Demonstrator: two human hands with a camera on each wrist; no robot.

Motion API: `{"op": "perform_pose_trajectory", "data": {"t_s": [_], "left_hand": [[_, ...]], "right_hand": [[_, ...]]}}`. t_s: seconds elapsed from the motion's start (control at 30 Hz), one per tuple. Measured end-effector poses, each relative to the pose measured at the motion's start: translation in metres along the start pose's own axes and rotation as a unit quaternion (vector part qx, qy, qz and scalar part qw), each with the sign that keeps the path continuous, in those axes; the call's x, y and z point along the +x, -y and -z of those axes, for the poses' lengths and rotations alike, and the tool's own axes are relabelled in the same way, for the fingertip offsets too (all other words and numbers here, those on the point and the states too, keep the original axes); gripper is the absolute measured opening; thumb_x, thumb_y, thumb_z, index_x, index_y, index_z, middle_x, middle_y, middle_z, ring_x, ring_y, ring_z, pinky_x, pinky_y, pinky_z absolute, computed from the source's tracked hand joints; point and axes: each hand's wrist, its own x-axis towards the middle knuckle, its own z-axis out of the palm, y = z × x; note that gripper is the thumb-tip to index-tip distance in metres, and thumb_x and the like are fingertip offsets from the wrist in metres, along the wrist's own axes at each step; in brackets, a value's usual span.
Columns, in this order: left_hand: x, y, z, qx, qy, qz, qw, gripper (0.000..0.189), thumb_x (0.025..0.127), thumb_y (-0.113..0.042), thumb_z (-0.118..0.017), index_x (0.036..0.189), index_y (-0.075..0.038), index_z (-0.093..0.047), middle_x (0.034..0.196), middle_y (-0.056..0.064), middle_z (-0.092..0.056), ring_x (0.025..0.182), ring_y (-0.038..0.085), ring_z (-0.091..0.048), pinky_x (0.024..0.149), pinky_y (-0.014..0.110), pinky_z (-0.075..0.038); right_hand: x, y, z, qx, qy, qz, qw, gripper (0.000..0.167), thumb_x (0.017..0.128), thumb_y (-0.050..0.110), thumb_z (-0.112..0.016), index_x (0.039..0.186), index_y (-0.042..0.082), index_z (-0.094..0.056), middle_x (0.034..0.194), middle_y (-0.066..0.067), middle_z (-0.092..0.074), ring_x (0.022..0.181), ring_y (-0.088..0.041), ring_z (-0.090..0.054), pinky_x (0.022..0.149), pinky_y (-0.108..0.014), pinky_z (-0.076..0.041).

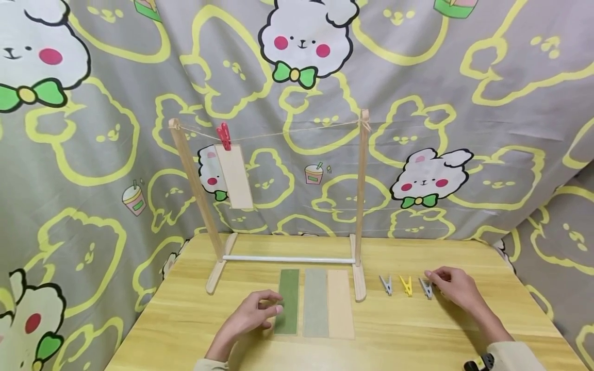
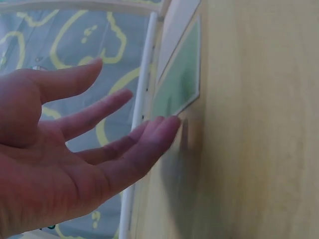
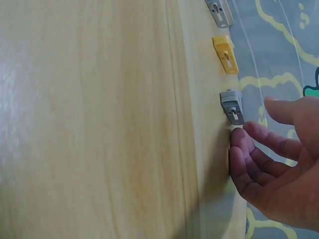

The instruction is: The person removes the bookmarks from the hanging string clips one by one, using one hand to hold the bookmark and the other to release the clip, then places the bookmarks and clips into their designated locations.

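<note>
My left hand (image 1: 252, 313) hovers at the left edge of a green card strip (image 1: 290, 296), fingers spread and nothing in them. Beside that strip lie a grey-green strip (image 1: 315, 304) and a peach strip (image 1: 341, 304). On the right, my right hand (image 1: 457, 289) reaches to the rightmost grey clothespin (image 1: 426, 289). The right wrist view shows its loosely bent fingers just beside that clothespin (image 3: 232, 107), not around it. A yellow clothespin (image 1: 406, 286) and another grey clothespin (image 1: 386, 285) stand to its left. A red clothespin (image 1: 224, 136) holds a cream strip (image 1: 236, 178) on a string (image 1: 287, 133).
Two wooden posts (image 1: 363, 196) on feet carry the string, with a white rod (image 1: 287, 259) joining them low down. A patterned curtain (image 1: 297, 206) hangs behind the wooden table (image 1: 399, 335). A small black object (image 1: 479, 363) sits by the right sleeve.
</note>
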Motion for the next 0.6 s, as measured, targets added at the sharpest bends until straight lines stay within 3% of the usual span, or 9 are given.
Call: {"op": "perform_pose_trajectory", "data": {"t_s": [0.23, 0.43, 0.6], "left_hand": [[0.004, -0.001, 0.004, 0.014, -0.038, -0.033, 0.9986, 0.034, 0.101, -0.013, -0.065, 0.125, 0.010, -0.062, 0.126, 0.030, -0.061, 0.105, 0.041, -0.065, 0.076, 0.048, -0.062], [0.009, -0.002, 0.007, 0.019, -0.058, -0.049, 0.9969, 0.032, 0.101, -0.013, -0.065, 0.125, 0.009, -0.063, 0.124, 0.028, -0.062, 0.102, 0.039, -0.066, 0.077, 0.047, -0.061], [0.012, -0.007, 0.011, 0.019, -0.073, -0.057, 0.9955, 0.031, 0.101, -0.014, -0.065, 0.124, 0.006, -0.065, 0.124, 0.026, -0.063, 0.104, 0.040, -0.066, 0.081, 0.049, -0.060]], "right_hand": [[-0.006, 0.006, 0.005, 0.035, 0.005, 0.001, 0.9994, 0.053, 0.105, 0.042, -0.058, 0.121, -0.007, -0.067, 0.106, -0.015, -0.071, 0.089, -0.022, -0.064, 0.068, -0.031, -0.054], [-0.011, 0.013, 0.008, 0.036, -0.025, 0.034, 0.9985, 0.049, 0.105, 0.040, -0.058, 0.122, -0.005, -0.067, 0.111, -0.020, -0.071, 0.099, -0.031, -0.066, 0.076, -0.035, -0.054], [-0.013, 0.021, 0.012, 0.040, -0.041, 0.046, 0.9973, 0.048, 0.106, 0.040, -0.057, 0.124, -0.003, -0.067, 0.112, -0.018, -0.072, 0.101, -0.028, -0.066, 0.076, -0.028, -0.053]]}}
